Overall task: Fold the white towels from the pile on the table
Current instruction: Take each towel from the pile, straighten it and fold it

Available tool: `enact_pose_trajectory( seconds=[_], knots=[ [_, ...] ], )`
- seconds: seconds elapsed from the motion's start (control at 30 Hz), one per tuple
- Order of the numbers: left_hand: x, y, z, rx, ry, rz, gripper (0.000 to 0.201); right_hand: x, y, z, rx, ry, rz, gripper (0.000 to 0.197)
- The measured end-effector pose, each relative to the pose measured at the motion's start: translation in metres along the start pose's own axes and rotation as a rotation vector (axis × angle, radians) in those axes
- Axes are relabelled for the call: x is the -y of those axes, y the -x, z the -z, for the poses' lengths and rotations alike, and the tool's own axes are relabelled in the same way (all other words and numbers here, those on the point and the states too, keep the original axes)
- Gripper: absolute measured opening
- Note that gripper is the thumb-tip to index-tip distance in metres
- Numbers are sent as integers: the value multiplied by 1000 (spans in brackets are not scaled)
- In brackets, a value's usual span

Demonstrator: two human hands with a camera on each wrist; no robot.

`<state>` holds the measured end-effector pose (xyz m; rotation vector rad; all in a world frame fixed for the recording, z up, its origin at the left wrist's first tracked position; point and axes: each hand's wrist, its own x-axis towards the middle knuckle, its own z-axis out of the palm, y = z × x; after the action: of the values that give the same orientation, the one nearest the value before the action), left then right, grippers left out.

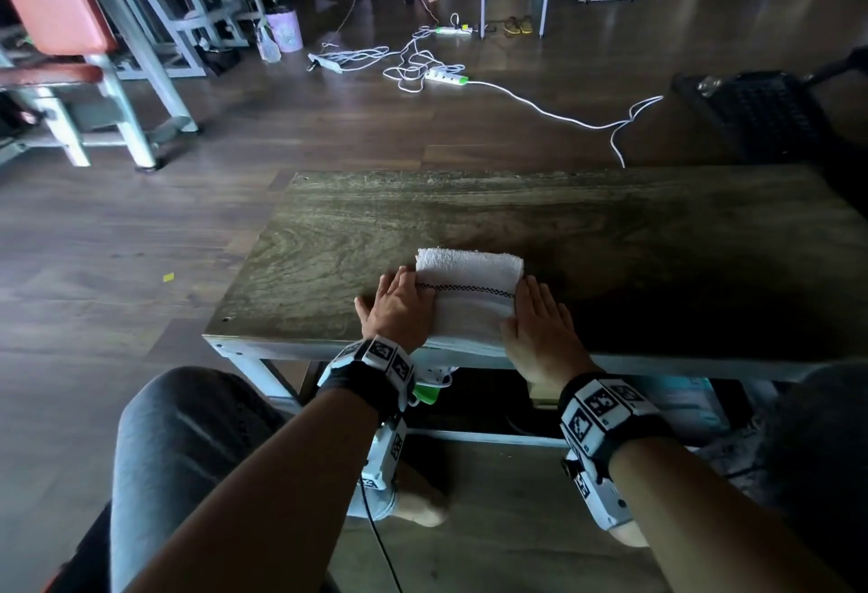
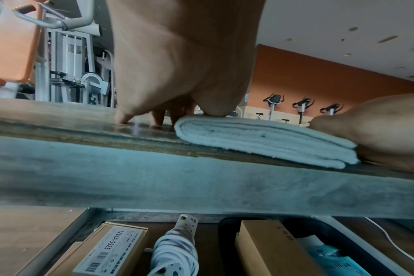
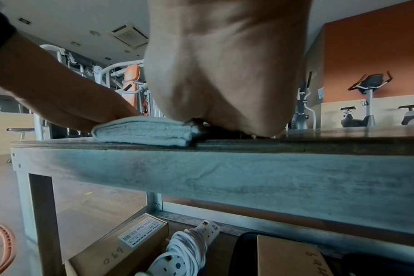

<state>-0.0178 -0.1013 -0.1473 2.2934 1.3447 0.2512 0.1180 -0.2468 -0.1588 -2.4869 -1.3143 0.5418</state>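
From the head view, a folded white towel (image 1: 469, 296) lies at the near edge of the wooden table (image 1: 610, 235), with the left hand (image 1: 399, 310) and right hand (image 1: 540, 324) flat against its two sides, fingers straight and together. The left wrist view alone shows the towel's stacked layers (image 2: 260, 138) and, below the table, a labelled box (image 2: 111, 250) and a coiled power strip (image 2: 177, 248). In the right wrist view the palm (image 3: 225, 74) hides its own fingers.

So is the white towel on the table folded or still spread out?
Folded. The white towel lies as a compact rectangle, stacked layers showing at its edge in the left wrist view, left hand and right hand flat at its sides.
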Motion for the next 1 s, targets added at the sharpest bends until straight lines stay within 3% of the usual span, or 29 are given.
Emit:
enact_pose_trajectory(
  seconds=[0.1, 0.2, 0.27, 0.4, 0.47, 0.63, 0.77, 0.93, 1.0],
  knots=[
    [-4, 11, 3, -96, -7, -2, 42, 3, 10, 1, 20, -31, -10, 65],
    [-6, 18, 4, -54, 89, 72, 61, 6, 20, 5, 55, -87, -16, 63],
    [-9, 25, 7, -39, 224, 76, 49, 8, 27, 12, 74, -115, -8, 59],
    [-19, 45, 31, -33, 580, 21, 29, 19, 32, 35, 67, -276, -90, 32],
    [-21, 53, 49, -19, 772, 12, 22, 31, 36, 50, 60, -381, -131, 46],
    [-10, 73, 98, 70, 1097, -18, 39, 85, 57, 75, 50, -680, -93, 66],
    [12, 88, 132, -53, 1141, -21, 31, 134, 56, 77, 83, -797, -39, 56],
    [52, 111, 173, -369, 979, 101, 50, 199, 60, 67, 1, -813, 118, 51],
    [69, 128, 192, -488, 899, 161, 40, 228, 64, 62, 18, -807, 233, 45]
  ],
)
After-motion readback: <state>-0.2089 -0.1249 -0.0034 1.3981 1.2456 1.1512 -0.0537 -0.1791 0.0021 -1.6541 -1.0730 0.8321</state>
